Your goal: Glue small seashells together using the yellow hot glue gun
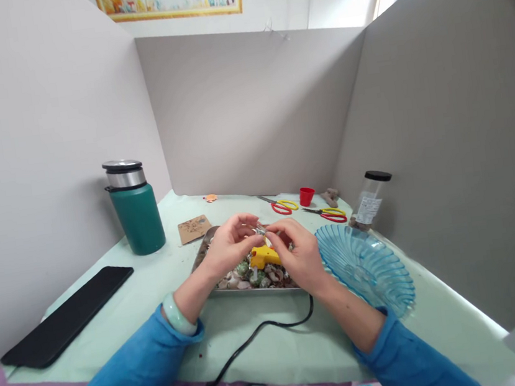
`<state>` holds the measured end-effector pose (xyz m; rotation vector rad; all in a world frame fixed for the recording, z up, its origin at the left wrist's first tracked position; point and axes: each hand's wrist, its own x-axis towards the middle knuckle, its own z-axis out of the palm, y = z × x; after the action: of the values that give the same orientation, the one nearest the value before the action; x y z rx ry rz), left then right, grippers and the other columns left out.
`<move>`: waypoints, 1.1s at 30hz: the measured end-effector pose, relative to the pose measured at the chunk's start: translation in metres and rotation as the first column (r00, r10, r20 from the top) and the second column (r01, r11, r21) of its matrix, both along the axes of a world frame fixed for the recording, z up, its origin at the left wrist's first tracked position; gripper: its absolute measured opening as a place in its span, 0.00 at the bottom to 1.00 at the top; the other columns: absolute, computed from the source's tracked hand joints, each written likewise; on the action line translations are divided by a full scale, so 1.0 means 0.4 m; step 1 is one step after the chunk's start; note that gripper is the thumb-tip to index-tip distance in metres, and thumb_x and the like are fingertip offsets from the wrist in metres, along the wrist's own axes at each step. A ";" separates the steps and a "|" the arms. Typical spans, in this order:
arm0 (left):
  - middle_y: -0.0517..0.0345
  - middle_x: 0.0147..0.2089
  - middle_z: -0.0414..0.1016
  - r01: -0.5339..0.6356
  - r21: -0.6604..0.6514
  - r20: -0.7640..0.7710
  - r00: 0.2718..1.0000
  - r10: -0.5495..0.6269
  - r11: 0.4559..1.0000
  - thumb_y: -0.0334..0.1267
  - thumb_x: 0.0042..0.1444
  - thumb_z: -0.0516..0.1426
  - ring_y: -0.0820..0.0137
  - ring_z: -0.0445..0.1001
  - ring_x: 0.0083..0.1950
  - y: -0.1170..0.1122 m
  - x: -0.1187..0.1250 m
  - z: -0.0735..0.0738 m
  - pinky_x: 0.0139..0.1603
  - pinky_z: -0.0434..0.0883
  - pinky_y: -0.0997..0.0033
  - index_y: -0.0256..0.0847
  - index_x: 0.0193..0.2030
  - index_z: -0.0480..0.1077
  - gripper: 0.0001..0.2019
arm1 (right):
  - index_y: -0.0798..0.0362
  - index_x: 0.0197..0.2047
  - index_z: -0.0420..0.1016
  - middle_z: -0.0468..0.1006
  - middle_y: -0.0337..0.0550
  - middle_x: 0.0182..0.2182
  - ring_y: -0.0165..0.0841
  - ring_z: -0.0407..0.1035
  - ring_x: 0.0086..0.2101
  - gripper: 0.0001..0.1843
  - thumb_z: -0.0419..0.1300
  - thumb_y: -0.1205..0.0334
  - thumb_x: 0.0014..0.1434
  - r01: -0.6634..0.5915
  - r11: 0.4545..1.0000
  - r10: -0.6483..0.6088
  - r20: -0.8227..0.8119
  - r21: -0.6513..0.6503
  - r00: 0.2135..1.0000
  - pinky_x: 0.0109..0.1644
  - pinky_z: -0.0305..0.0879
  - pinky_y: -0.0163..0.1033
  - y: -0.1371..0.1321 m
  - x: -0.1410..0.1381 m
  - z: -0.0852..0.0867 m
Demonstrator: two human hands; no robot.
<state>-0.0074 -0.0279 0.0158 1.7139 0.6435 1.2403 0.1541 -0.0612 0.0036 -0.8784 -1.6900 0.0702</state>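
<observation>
My left hand (232, 244) and my right hand (296, 251) meet above a metal tray (255, 291). Between their fingertips is a small, pale, shiny piece (261, 231), too small to name; both hands are closed on it. Below them a yellow glue gun (264, 256) lies on a heap of shells (240, 278) in the tray, partly covered by my right hand. A black cord (266, 323) runs from near the tray toward the front edge of the table.
A green bottle (137, 217) and a black flat pad (68, 316) are at left. Blue glass plate (364, 264), clear jar (370, 199) and scissors (328, 214) are at right. Behind are a red cup (306, 196), more scissors (282, 205) and a brown card (194, 229). Grey panels (248, 113) enclose the table.
</observation>
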 end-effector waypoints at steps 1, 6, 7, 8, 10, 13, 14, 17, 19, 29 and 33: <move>0.54 0.40 0.72 0.033 -0.044 0.038 0.999 -0.031 0.999 0.36 0.49 0.62 0.72 0.75 0.36 0.000 -0.001 0.002 0.39 0.72 0.68 0.37 0.44 0.64 0.17 | 0.52 0.36 0.72 0.74 0.42 0.33 0.30 0.66 0.29 0.05 0.54 0.65 0.60 -0.002 1.000 0.002 -0.003 0.009 1.000 0.33 0.65 0.36 0.000 0.001 0.000; 0.55 0.37 0.74 0.065 -0.090 0.122 0.991 -0.054 0.994 0.36 0.47 0.63 0.71 0.75 0.38 -0.001 -0.004 0.009 0.43 0.73 0.66 0.35 0.42 0.67 0.16 | 0.51 0.40 0.72 0.75 0.45 0.37 0.32 0.69 0.34 0.07 0.54 0.66 0.61 -0.016 0.998 0.014 0.035 0.059 0.999 0.37 0.67 0.38 -0.001 0.003 -0.004; 0.55 0.37 0.74 0.060 -0.089 0.120 0.992 -0.049 0.994 0.36 0.47 0.64 0.71 0.75 0.38 -0.002 -0.005 0.009 0.43 0.73 0.66 0.35 0.42 0.68 0.16 | 0.51 0.40 0.72 0.75 0.45 0.38 0.32 0.69 0.35 0.07 0.54 0.66 0.61 -0.015 0.998 0.011 0.049 0.066 0.999 0.38 0.68 0.38 -0.001 0.003 -0.005; 0.55 0.37 0.74 0.053 -0.088 0.114 0.993 -0.043 0.995 0.36 0.47 0.64 0.71 0.75 0.38 -0.002 -0.005 0.010 0.42 0.73 0.67 0.35 0.42 0.68 0.16 | 0.51 0.41 0.72 0.74 0.46 0.38 0.33 0.69 0.37 0.07 0.54 0.66 0.61 -0.012 0.997 0.007 0.065 0.072 0.998 0.39 0.68 0.39 -0.001 0.004 -0.007; 0.54 0.37 0.75 0.044 -0.088 0.101 0.994 -0.035 0.995 0.36 0.47 0.64 0.71 0.74 0.38 -0.002 -0.006 0.009 0.41 0.73 0.68 0.35 0.43 0.69 0.16 | 0.50 0.42 0.72 0.74 0.46 0.40 0.33 0.70 0.38 0.08 0.54 0.66 0.61 -0.007 0.996 -0.001 0.096 0.084 0.995 0.40 0.68 0.39 0.000 0.005 -0.010; 0.53 0.37 0.75 0.039 -0.087 0.084 0.996 -0.032 0.995 0.36 0.47 0.64 0.71 0.74 0.37 0.000 -0.007 0.008 0.41 0.73 0.68 0.34 0.43 0.70 0.16 | 0.50 0.43 0.71 0.73 0.47 0.41 0.34 0.70 0.39 0.08 0.54 0.66 0.61 -0.009 0.995 -0.004 0.136 0.095 0.991 0.41 0.69 0.40 0.000 0.008 -0.013; 0.54 0.36 0.76 0.041 -0.085 0.079 0.996 -0.034 0.996 0.37 0.47 0.64 0.71 0.75 0.37 0.001 -0.007 0.007 0.41 0.73 0.68 0.34 0.43 0.70 0.16 | 0.50 0.43 0.71 0.73 0.47 0.41 0.34 0.70 0.40 0.08 0.54 0.65 0.61 -0.012 0.995 -0.001 0.141 0.095 0.990 0.41 0.69 0.40 0.000 0.008 -0.013; 0.54 0.35 0.76 0.054 -0.073 0.059 0.997 -0.049 0.996 0.37 0.48 0.63 0.70 0.75 0.37 0.002 -0.008 0.004 0.41 0.73 0.66 0.35 0.43 0.70 0.16 | 0.50 0.43 0.71 0.73 0.46 0.40 0.33 0.69 0.40 0.08 0.53 0.66 0.61 -0.031 0.995 0.020 0.116 0.095 0.993 0.42 0.68 0.40 -0.002 0.007 -0.010; 0.53 0.35 0.76 0.060 -0.061 0.041 0.998 -0.057 0.996 0.38 0.48 0.63 0.69 0.75 0.37 0.004 -0.008 0.002 0.41 0.73 0.66 0.35 0.42 0.70 0.15 | 0.50 0.43 0.70 0.74 0.44 0.38 0.32 0.69 0.36 0.08 0.53 0.67 0.61 -0.031 0.997 0.027 0.061 0.074 0.998 0.39 0.68 0.38 -0.003 0.004 -0.008; 0.54 0.36 0.75 0.029 -0.032 0.028 0.999 -0.028 0.999 0.38 0.47 0.63 0.71 0.74 0.37 0.007 -0.007 0.000 0.40 0.72 0.69 0.35 0.40 0.70 0.14 | 0.52 0.35 0.70 0.73 0.43 0.34 0.30 0.66 0.32 0.05 0.53 0.65 0.61 -0.019 1.000 0.018 0.042 0.013 0.999 0.36 0.64 0.37 -0.003 0.004 -0.002; 0.54 0.36 0.75 0.031 -0.032 0.025 0.999 -0.030 0.999 0.37 0.48 0.63 0.71 0.74 0.37 0.004 -0.005 0.001 0.40 0.72 0.69 0.35 0.39 0.70 0.13 | 0.52 0.33 0.69 0.72 0.41 0.31 0.29 0.63 0.28 0.06 0.53 0.64 0.61 -0.019 0.999 0.019 0.017 -0.033 1.000 0.33 0.62 0.36 -0.004 0.002 -0.001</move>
<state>-0.0095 -0.0262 0.0164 1.6731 0.6177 1.2217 0.1550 -0.0629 0.0033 -0.8896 -1.7180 0.1034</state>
